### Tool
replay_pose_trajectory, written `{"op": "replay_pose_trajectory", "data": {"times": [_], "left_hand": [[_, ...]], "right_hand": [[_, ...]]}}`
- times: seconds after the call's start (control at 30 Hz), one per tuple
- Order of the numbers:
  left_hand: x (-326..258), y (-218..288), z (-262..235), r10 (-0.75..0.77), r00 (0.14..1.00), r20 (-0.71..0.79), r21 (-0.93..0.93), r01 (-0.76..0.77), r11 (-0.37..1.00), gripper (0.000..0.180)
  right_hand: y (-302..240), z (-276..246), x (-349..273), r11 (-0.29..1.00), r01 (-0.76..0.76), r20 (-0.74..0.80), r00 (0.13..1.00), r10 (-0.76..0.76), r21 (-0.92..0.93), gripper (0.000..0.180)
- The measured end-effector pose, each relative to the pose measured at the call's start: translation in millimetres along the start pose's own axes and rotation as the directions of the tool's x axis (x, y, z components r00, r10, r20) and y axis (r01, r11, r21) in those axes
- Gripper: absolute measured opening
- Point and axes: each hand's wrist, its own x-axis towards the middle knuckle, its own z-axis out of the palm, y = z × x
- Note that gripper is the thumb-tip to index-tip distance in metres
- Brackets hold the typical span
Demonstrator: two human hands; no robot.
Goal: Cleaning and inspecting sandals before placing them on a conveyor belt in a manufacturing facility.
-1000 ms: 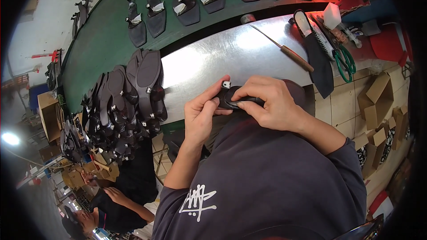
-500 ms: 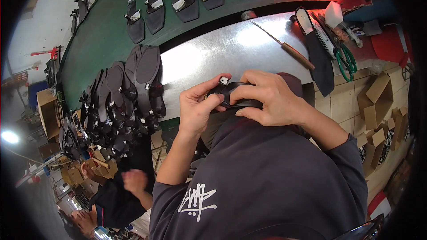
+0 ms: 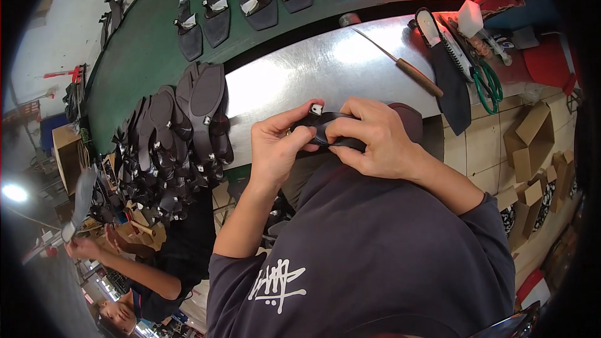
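Observation:
In front of my body, at the near edge of the metal work surface, both hands hold a dark sandal (image 3: 407, 120). My left hand (image 3: 273, 145) is closed, thumb and fingers pinching its strap end beside a small white square ornament (image 3: 316, 109). My right hand (image 3: 379, 139) is closed too, its fingers and thumb pressing on the black strap (image 3: 330, 126). The sole runs on behind my right hand, which hides much of it.
Several sandals (image 3: 260, 9) line the green bench (image 3: 138, 44). Dark sandals (image 3: 206, 91) are piled at left. A wooden-handled awl (image 3: 418, 77) lies on the metal top (image 3: 282, 62); green-handled scissors (image 3: 487, 84) are at right. A co-worker's hand (image 3: 84, 248) shows lower left.
My hands stay almost in place on the sandal, with slight finger movement at the strap. The co-worker's arm has swung left and now raises a long greyish thing.

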Motion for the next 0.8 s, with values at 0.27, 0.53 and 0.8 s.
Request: {"op": "replay_pose_trajectory", "data": {"times": [0.27,0.53,0.8], "left_hand": [[2.3,9.2,-1.9,-0.241,0.965,0.102,-0.22,0.258,0.941,0.037],[0.6,-0.6,-12.2,-0.174,0.977,0.126,-0.186,0.195,0.963,0.041],[-5.7,6.0,-14.3,-0.246,0.932,0.268,-0.028,0.263,0.964,0.03]], "right_hand": [[2.3,2.5,-4.7,0.991,0.11,-0.141,0.983,-0.119,-0.072,0.016],[2.7,-2.2,-6.3,0.996,0.087,-0.083,0.993,-0.084,0.027,0.028],[-0.2,-4.2,-9.7,0.999,0.002,-0.034,0.999,0.0,0.04,0.03]]}}
